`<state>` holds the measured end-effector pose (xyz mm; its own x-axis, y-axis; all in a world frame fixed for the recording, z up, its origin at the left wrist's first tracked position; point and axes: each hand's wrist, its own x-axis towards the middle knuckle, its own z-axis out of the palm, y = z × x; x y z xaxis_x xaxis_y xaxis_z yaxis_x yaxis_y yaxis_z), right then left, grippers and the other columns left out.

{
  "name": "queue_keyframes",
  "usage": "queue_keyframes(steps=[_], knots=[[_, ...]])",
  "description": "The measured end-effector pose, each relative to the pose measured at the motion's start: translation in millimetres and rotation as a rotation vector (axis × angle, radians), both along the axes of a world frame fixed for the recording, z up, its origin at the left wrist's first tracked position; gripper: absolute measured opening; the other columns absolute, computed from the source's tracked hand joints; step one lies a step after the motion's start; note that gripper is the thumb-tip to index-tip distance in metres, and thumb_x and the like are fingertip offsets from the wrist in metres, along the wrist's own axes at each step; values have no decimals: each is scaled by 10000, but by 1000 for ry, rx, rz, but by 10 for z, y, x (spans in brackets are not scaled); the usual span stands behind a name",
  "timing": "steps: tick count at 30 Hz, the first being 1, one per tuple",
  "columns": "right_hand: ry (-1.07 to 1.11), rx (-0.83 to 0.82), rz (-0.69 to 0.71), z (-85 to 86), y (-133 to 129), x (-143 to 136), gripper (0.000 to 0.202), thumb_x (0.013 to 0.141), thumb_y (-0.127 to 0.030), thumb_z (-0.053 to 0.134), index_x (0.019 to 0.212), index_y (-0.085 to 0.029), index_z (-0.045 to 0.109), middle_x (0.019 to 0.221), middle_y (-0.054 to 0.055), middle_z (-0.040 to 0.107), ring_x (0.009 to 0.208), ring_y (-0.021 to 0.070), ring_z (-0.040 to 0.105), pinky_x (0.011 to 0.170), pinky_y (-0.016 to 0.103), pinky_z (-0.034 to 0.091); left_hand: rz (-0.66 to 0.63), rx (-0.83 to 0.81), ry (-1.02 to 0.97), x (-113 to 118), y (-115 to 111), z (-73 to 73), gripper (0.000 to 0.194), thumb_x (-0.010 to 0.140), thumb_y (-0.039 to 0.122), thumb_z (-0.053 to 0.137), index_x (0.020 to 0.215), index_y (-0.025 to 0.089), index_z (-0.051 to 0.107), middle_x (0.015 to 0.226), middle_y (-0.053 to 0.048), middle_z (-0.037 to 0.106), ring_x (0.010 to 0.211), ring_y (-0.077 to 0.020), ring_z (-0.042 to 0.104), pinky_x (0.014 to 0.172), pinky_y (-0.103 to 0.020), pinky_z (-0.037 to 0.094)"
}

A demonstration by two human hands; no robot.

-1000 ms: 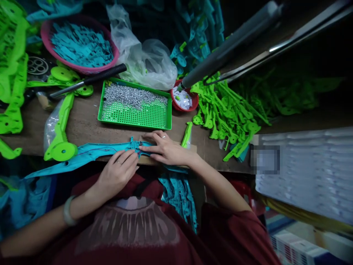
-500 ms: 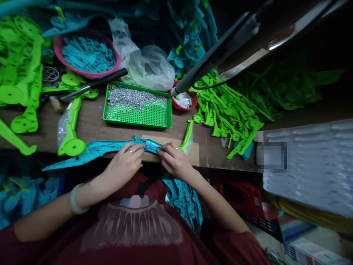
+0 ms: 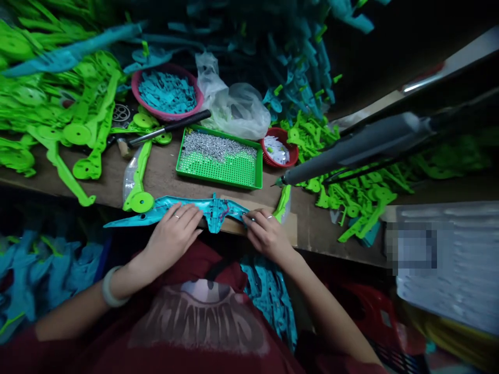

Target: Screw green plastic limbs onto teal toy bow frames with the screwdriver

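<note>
A long blue plastic shell half (image 3: 214, 214) with a thin reddish wire inside lies along the front edge of the table. My left hand (image 3: 174, 231) is closed on its middle-left stretch, fingers over the top and thumb on the near side. At the shell's right end, the fingertips of my right hand (image 3: 268, 232) are pinched together against it; whatever small thing they may hold is hidden. Bright green curved pieces (image 3: 141, 201) with clear plastic on them lie by both ends of the shell. A piece of cardboard (image 3: 289, 228) lies beneath its right part.
Behind the shell stands a green tray (image 3: 218, 175) of small metal screws. A red basket (image 3: 293, 150) holds white pieces, a pink basin (image 3: 171, 115) blue ones. A hammer (image 3: 167, 128) lies left. A power screwdriver (image 3: 351, 148) hangs at right. Green parts (image 3: 78, 134) are heaped about.
The view has shifted, so the table things sit further right and lower. My left hand has slid left along the shell, uncovering its middle. The screwdriver now hangs further right, away from the red basket.
</note>
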<state>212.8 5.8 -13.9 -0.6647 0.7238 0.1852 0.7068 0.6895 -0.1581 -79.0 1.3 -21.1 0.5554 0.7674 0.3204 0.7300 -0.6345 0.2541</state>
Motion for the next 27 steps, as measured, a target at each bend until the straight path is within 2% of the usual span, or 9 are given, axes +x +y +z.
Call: queue_keyframes(steps=[3, 6, 9, 13, 18, 21, 23, 25, 27], knots=[[-63, 54, -7, 90, -16, -92, 265, 908, -122, 492, 1123, -103, 646, 981, 144, 664, 897, 247, 540, 732, 405, 534, -55, -1, 21, -6, 68, -71, 249, 947, 168, 536, 1167, 109, 637, 1165, -134, 691, 1115, -263, 627, 1044, -468, 445], [-41, 82, -3, 133, -39, -265, 272, 903, -146, 507, 1137, -96, 637, 1026, 156, 661, 929, 258, 541, 755, 415, 527, -93, 19, 40, -8, 94, -71, 234, 944, 158, 536, 1152, 106, 631, 1147, -124, 693, 1105, -264, 625, 1043, -476, 437], [-12, -2, 12, 89, -6, -439, 327, 906, -162, 497, 1209, -105, 607, 1109, 167, 648, 1017, 272, 533, 830, 444, 521, -89, 55, 46, -19, 100, -49, 213, 948, 144, 513, 1112, 100, 642, 1121, -131, 699, 1084, -272, 633, 1023, -479, 445], [-2, -132, -30, -3, 106, -535, 322, 903, -169, 494, 1195, -105, 612, 1110, 169, 636, 1009, 272, 526, 834, 467, 526, -74, 60, -30, 37, 97, -50, 211, 957, 166, 507, 1091, 105, 659, 1139, -142, 696, 1082, -269, 636, 1019, -473, 449], [104, -249, 15, 33, 158, -485, 348, 895, -159, 479, 1221, -154, 600, 1096, 141, 652, 1002, 265, 568, 865, 483, 536, -229, 87, -70, 276, 19, -214, 267, 939, 147, 528, 1178, 108, 641, 1197, -136, 679, 1177, -264, 594, 1041, -448, 445], [148, -293, 68, 224, 150, -406, 511, 854, -120, 475, 1355, -221, 496, 1109, 117, 682, 1039, 278, 623, 941, 510, 532, -180, 149, -90, 423, -75, -367, 270, 926, 93, 484, 1131, 101, 660, 1152, -126, 697, 1122, -253, 621, 1020, -435, 463], [172, -325, 82, 398, 242, -394, 562, 820, -120, 501, 1362, -269, 483, 1068, 89, 707, 1027, 274, 649, 887, 455, 579, -127, 187, -134, 528, -64, -467, 280, 928, 80, 443, 1065, 125, 684, 1068, -93, 722, 1047, -222, 648, 993, -401, 488], [208, -337, 119, 609, 474, -544, 445, 827, -140, 541, 1236, -313, 561, 967, 41, 722, 958, 234, 670, 794, 378, 608, -134, 249, -135, 620, 52, -522, 247, 932, 139, 471, 1008, 142, 707, 980, -87, 731, 988, -231, 666, 950, -399, 523], [283, -189, 116, 905, 845, -941, 250, 877, -172, 529, 1083, -293, 603, 866, 16, 696, 853, 199, 657, 824, 371, 589, -271, 287, -39, 651, 220, -467, 195, 931, 196, 530, 880, 202, 718, 879, -76, 714, 851, -222, 677, 829, -383, 564]])
